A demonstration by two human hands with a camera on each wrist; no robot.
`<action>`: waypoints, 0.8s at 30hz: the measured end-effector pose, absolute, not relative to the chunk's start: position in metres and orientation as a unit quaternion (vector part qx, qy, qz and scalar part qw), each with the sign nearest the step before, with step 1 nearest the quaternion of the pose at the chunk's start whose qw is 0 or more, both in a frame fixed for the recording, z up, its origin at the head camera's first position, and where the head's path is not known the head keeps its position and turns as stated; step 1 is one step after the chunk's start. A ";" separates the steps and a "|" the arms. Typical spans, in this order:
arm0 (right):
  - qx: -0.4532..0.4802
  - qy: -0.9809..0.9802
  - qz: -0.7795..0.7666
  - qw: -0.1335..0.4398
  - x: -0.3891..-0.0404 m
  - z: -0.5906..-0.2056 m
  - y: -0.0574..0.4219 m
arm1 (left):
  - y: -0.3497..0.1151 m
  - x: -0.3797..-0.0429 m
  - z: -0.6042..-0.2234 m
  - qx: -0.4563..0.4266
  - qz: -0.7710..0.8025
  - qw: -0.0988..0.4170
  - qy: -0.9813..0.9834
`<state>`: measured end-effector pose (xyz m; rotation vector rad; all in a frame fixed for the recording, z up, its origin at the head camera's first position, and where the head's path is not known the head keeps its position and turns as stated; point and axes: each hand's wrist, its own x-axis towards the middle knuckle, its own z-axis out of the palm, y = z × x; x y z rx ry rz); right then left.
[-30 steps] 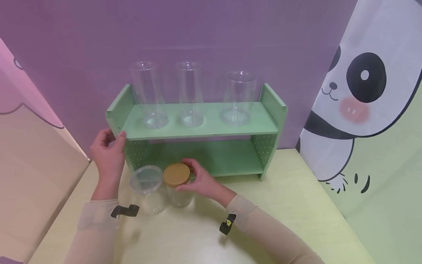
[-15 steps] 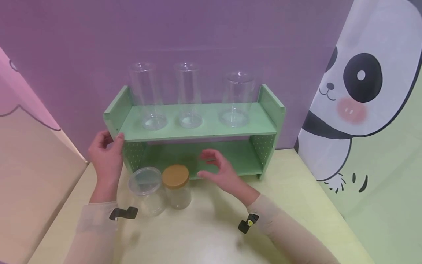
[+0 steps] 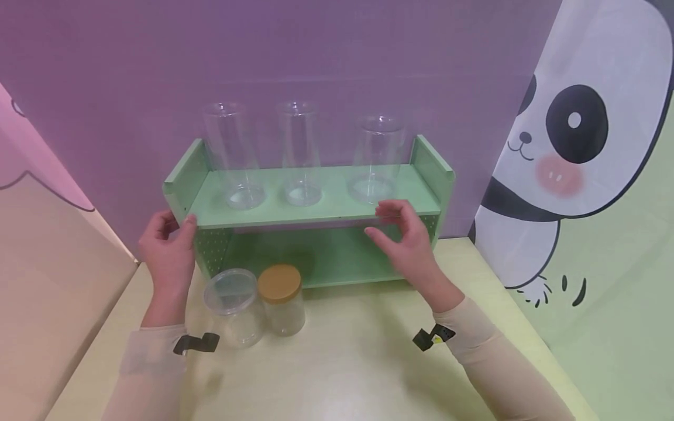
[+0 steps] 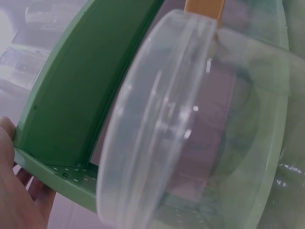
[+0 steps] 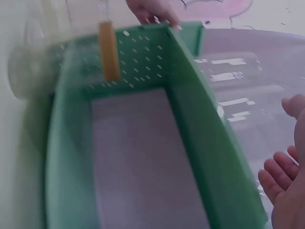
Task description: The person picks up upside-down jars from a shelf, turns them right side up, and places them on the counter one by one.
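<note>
Your left sleeve [image 3: 147, 374] and right sleeve [image 3: 505, 362] are coming in behind your hands, each wearing a black strap at the wrist. The pale table [image 3: 337, 362] is spreading out below both hands.

Nearer to you than your left hand [image 3: 168, 254], and to its right, a clear-lidded jar [image 3: 235, 309] is standing upright on the table. Just beyond it on the same side, an orange-lidded jar [image 3: 281, 299] is standing close by, well to the left of your right hand [image 3: 411, 251] and nearer to you.

Your left hand is gripping the left end of the green shelf [image 3: 334, 199], the thumb bearing on its front corner and the fingers wrapping behind the side panel. Your right hand is holding nothing: it is hanging in front of the shelf's right part, thumb spread well away from loosely bent fingers.

Beyond your right hand and slightly to its left, a shorter wide cylinder [image 3: 377, 158] is standing on the top board. Farther left of that hand, a middle tall cylinder [image 3: 301, 155] and a left tall cylinder [image 3: 235, 158] are standing on the same board, both to the right of your left hand.

Behind everything, a purple wall [image 3: 337, 52] is rising, and a painted panda [image 3: 579, 134] is showing on the wall to your right hand's right.
</note>
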<state>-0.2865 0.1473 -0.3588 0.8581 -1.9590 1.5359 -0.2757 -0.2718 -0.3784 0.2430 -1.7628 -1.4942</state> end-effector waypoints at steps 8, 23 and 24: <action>0.200 -0.776 0.532 0.273 -0.312 -0.325 0.162 | -0.271 -0.275 -0.377 0.092 -0.595 0.399 -0.692; 0.134 -0.823 0.519 0.185 -0.352 -0.302 0.156 | -0.272 -0.276 -0.377 0.102 -0.595 0.396 -0.692; 0.133 -0.825 0.519 0.182 -0.353 -0.301 0.156 | -0.272 -0.276 -0.377 0.101 -0.594 0.397 -0.692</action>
